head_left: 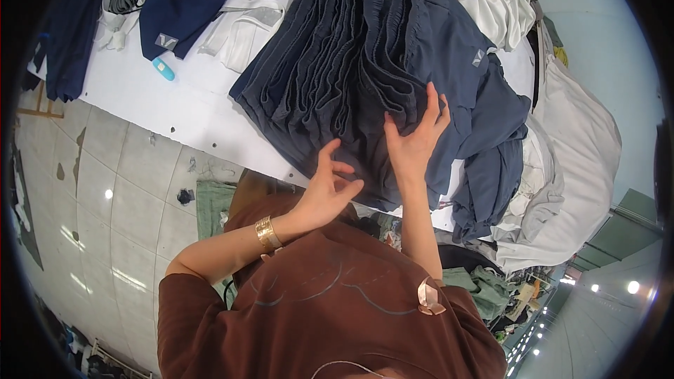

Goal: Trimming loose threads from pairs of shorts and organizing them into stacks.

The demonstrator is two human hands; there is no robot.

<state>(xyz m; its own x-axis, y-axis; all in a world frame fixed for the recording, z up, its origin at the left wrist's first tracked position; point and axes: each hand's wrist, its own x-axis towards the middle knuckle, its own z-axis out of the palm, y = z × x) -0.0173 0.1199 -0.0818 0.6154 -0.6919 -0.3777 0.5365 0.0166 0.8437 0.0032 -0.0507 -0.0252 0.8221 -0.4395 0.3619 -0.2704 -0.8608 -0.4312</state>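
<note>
A thick pile of dark blue garments with gathered elastic waistbands (337,63) lies on the white table, the waistbands standing side by side in wavy folds. At the pile's near edge is my left hand (326,186), its fingers bent and apart with nothing between them. My right hand (413,140) is over the right part of the pile, thumb and fingers spread, the fingertips close to the outermost folds. Whether those fingertips press on the cloth I cannot tell. Loose blue cloth with a small grey patch (479,57) spreads to the right of the folds.
The white tabletop (189,109) has its near edge close to my body. A light blue plastic tool (163,69) lies at left by a navy garment (186,3). White cloth (256,24) lies behind; a large pale cloth heap (576,147) bulges at right. Below is tiled floor (126,182).
</note>
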